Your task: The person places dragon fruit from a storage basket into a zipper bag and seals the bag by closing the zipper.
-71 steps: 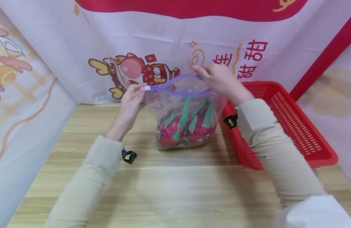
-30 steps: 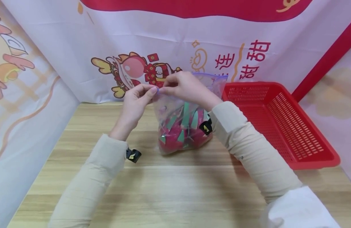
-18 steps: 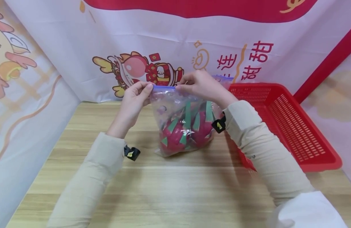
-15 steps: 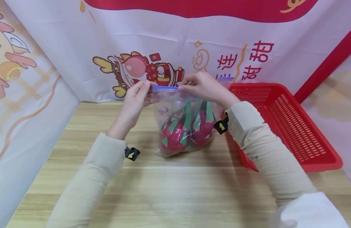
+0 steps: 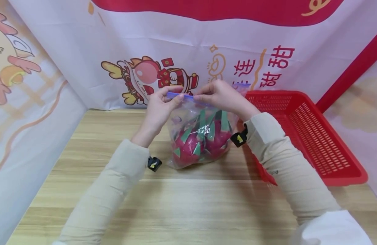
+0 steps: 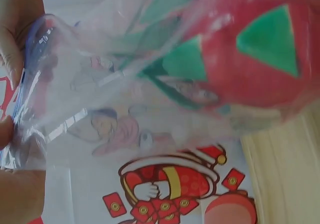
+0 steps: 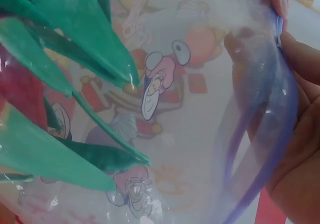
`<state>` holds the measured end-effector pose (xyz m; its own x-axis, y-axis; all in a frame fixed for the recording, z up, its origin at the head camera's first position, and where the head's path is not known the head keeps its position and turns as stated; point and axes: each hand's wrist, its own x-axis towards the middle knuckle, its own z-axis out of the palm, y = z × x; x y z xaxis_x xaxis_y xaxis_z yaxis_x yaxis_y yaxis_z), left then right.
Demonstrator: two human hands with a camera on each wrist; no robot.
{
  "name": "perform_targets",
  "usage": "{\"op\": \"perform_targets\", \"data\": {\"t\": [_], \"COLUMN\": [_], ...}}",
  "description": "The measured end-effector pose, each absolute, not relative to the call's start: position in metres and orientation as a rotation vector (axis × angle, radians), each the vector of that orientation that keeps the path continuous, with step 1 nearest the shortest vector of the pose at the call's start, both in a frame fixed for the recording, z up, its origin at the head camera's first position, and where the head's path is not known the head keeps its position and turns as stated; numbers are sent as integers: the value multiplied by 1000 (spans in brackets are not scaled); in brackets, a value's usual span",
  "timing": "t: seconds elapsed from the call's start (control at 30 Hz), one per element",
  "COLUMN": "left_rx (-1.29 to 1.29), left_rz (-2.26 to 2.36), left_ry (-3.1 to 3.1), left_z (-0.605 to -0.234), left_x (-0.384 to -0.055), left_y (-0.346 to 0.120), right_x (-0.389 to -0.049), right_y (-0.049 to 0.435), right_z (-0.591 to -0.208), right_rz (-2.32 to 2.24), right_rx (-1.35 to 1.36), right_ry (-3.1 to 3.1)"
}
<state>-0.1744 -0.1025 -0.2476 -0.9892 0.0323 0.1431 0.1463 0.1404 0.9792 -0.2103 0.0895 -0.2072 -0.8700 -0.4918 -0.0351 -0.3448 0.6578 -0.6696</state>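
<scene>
A clear zip bag (image 5: 174,131) with a purple-blue zip strip (image 5: 188,97) stands on the table before me. Inside it are two dragon fruits, one on the left (image 5: 186,154) and one on the right (image 5: 217,143), with green leaf tips pointing up. My left hand (image 5: 159,108) pinches the strip near the bag's left corner, thumb in front. Close beside it, my right hand (image 5: 223,97) pinches the same strip between thumb and fingertips. In the right wrist view the bag's mouth gapes along the strip (image 7: 287,129) below the fingers. The slider is hard to make out.
A red perforated plastic basket (image 5: 317,139) stands to the right, partly behind my right forearm. The wooden table (image 5: 188,207) reaches back to a printed cloth wall (image 5: 182,41), with another printed cloth (image 5: 53,109) on the left.
My right hand has come left from the bag's far side, then slid slightly right along the strip. My left hand has just shifted right along it. The left part of the mouth has flattened together.
</scene>
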Motion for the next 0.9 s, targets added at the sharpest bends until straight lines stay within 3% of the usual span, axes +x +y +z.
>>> {"op": "perform_targets", "data": {"t": [0.3, 0.9], "left_rx": [-49, -68], "left_rz": [-2007, -2102], "left_ry": [-2209, -1944], "left_z": [-248, -248], "left_x": [-173, -178], "left_y": [-100, -107], "right_x": [-210, -213], "right_y": [91, 118], "right_z": [-207, -201], "right_rz": [-1044, -1121], "right_rx": [-625, -434], "right_ry": [2667, 2715]}}
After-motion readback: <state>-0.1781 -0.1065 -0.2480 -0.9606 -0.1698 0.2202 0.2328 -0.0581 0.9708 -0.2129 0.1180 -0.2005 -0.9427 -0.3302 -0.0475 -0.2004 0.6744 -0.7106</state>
